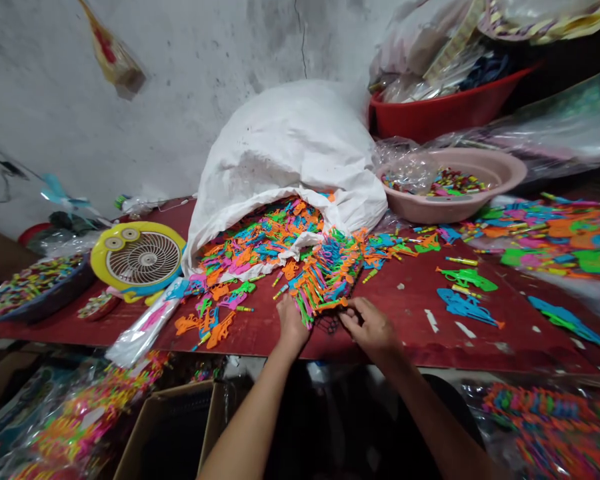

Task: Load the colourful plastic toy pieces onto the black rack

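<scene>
A thick stack of small plastic toy pieces (330,277), in orange, blue, green and pink, stands in neat rows on the red table. My left hand (291,325) is wrapped around its lower left side, with most fingers hidden behind the pieces. At the lower right corner, my right hand (373,328) has its fingers bent, pinching the end of an orange toy piece (331,305) at the stack's front. A dark mesh-like thing (326,325) shows under the stack between my hands. Behind, a big white sack (285,140) lies with its mouth open, spilling loose toy pieces (270,230).
A yellow fan (143,259) and a dark basin of small parts (40,290) stand left. On the right are a pink basin (505,170), a red basin (440,113) and more toy pieces (570,230). An open cardboard box (210,417) sits below the table edge.
</scene>
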Motion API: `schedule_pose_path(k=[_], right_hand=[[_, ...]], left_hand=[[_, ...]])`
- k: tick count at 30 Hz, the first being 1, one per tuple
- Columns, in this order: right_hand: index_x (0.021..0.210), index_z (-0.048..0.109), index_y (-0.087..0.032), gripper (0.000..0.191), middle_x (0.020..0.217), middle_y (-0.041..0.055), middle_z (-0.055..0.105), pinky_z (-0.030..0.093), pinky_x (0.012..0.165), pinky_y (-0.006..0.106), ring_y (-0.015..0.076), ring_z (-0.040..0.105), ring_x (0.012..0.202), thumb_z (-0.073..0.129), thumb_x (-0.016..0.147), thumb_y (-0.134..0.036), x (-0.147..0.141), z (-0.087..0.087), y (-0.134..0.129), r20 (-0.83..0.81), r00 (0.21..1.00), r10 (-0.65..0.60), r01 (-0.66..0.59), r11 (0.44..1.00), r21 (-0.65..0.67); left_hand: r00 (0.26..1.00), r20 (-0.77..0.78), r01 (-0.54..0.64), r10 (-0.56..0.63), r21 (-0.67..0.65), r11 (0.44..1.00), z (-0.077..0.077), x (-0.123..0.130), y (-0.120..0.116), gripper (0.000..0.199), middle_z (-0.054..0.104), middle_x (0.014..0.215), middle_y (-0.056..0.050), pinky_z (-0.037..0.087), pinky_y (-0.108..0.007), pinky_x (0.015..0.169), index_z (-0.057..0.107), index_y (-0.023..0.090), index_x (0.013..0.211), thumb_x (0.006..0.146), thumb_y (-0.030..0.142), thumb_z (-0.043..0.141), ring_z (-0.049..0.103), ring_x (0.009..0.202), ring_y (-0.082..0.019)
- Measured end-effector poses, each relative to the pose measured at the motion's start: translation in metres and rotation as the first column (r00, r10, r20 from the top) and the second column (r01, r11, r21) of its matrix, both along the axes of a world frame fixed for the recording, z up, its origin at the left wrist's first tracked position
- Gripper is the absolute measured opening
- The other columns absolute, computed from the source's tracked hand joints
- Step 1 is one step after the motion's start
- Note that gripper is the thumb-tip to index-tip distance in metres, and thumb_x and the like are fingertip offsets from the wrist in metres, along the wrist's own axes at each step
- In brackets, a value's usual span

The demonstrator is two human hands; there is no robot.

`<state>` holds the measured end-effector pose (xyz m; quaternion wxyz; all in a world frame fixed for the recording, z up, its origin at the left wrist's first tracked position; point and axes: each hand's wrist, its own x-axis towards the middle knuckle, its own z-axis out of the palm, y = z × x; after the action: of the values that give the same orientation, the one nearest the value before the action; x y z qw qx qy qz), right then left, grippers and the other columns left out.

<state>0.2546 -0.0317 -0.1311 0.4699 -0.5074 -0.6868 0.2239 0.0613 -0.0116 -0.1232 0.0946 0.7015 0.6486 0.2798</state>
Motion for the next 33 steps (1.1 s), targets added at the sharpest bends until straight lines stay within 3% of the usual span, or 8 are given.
schedule_pose_path(k=[9, 14, 17, 19, 21, 23, 27, 33], right_hand=[[0.096, 0.07, -0.019, 0.023, 0.082, 0.0037, 0.064, 0.048, 0.07, 0.03, 0.0167, 0.061, 0.072, 0.056, 0.081, -0.028, -0.011, -0.001, -0.002, -0.089, 0.996, -0.031, 0.02, 0.992, -0.127], [0.097, 0.071, -0.019, 0.024, 0.085, 0.0051, 0.065, 0.048, 0.071, 0.031, 0.0182, 0.061, 0.076, 0.054, 0.081, -0.025, -0.014, -0.003, 0.001, -0.075, 0.995, -0.061, 0.053, 0.994, -0.095], [0.096, 0.071, -0.018, 0.024, 0.083, 0.0052, 0.065, 0.047, 0.07, 0.03, 0.018, 0.061, 0.075, 0.053, 0.081, -0.025, -0.014, -0.004, 0.001, -0.11, 0.991, -0.076, 0.068, 0.995, -0.079], [0.094, 0.071, -0.018, 0.024, 0.082, 0.0051, 0.064, 0.047, 0.069, 0.03, 0.018, 0.061, 0.074, 0.052, 0.082, -0.025, -0.014, -0.004, 0.001, -0.121, 0.988, -0.101, 0.092, 0.993, -0.078], [0.094, 0.071, -0.017, 0.025, 0.082, 0.0053, 0.064, 0.047, 0.07, 0.03, 0.018, 0.061, 0.074, 0.051, 0.083, -0.025, -0.014, -0.003, 0.001, -0.126, 0.985, -0.12, 0.112, 0.991, -0.068], [0.095, 0.071, -0.017, 0.025, 0.084, 0.0058, 0.065, 0.046, 0.072, 0.03, 0.018, 0.061, 0.075, 0.05, 0.084, -0.024, -0.014, -0.002, 0.001, -0.131, 0.983, -0.128, 0.122, 0.991, -0.05], [0.095, 0.071, -0.016, 0.025, 0.082, 0.0056, 0.064, 0.045, 0.069, 0.03, 0.0171, 0.059, 0.072, 0.049, 0.084, -0.023, -0.013, -0.002, -0.001, -0.15, 0.975, -0.165, 0.161, 0.986, -0.036], [0.094, 0.07, -0.016, 0.023, 0.082, 0.0048, 0.064, 0.045, 0.07, 0.029, 0.0161, 0.059, 0.071, 0.05, 0.085, -0.021, -0.011, 0.001, -0.005, -0.217, 0.959, -0.181, 0.186, 0.983, 0.001]], left_hand=[[0.906, 0.316, 0.259, -0.281, 0.112, 0.959, -0.006, -0.033, 0.028, 0.036, 0.063, 0.131, -0.012, 0.039, -0.043, 0.113, 0.066, 0.018, 0.118, 0.086, 0.032, 0.061, 0.054, 0.127, -0.027], [0.875, 0.379, 0.297, -0.3, 0.069, 0.952, -0.003, -0.053, 0.013, 0.044, 0.068, 0.121, -0.01, 0.047, -0.045, 0.104, 0.067, 0.019, 0.112, 0.074, 0.038, 0.075, 0.06, 0.116, -0.027], [0.894, 0.39, 0.207, -0.221, 0.077, 0.975, 0.007, -0.065, -0.016, 0.042, 0.067, 0.116, -0.009, 0.05, -0.039, 0.097, 0.065, 0.019, 0.115, 0.077, 0.034, 0.07, 0.062, 0.11, -0.023], [0.888, 0.454, 0.025, -0.079, 0.125, 0.992, 0.02, -0.064, -0.037, 0.038, 0.067, 0.108, -0.008, 0.053, -0.034, 0.086, 0.061, 0.018, 0.119, 0.084, 0.032, 0.062, 0.066, 0.096, -0.019], [0.88, 0.474, -0.168, 0.026, 0.261, 0.951, 0.04, -0.053, -0.055, 0.029, 0.066, 0.108, -0.008, 0.051, -0.032, 0.085, 0.061, 0.018, 0.115, 0.089, 0.032, 0.058, 0.065, 0.096, -0.018], [0.927, 0.375, -0.183, 0.015, 0.417, 0.89, 0.065, -0.035, -0.063, 0.025, 0.065, 0.105, -0.007, 0.05, -0.032, 0.085, 0.062, 0.019, 0.111, 0.09, 0.033, 0.059, 0.062, 0.093, -0.018], [0.991, -0.06, 0.132, -0.118, 0.479, 0.868, 0.106, 0.009, -0.049, 0.029, 0.067, 0.1, -0.005, 0.043, -0.036, 0.089, 0.065, 0.022, 0.105, 0.084, 0.041, 0.069, 0.06, 0.098, -0.021], [0.955, -0.293, 0.146, -0.04, 0.347, 0.926, 0.108, 0.038, -0.015, 0.028, 0.067, 0.087, -0.004, 0.035, -0.037, 0.084, 0.068, 0.02, 0.089, 0.081, 0.046, 0.071, 0.058, 0.091, -0.022]])
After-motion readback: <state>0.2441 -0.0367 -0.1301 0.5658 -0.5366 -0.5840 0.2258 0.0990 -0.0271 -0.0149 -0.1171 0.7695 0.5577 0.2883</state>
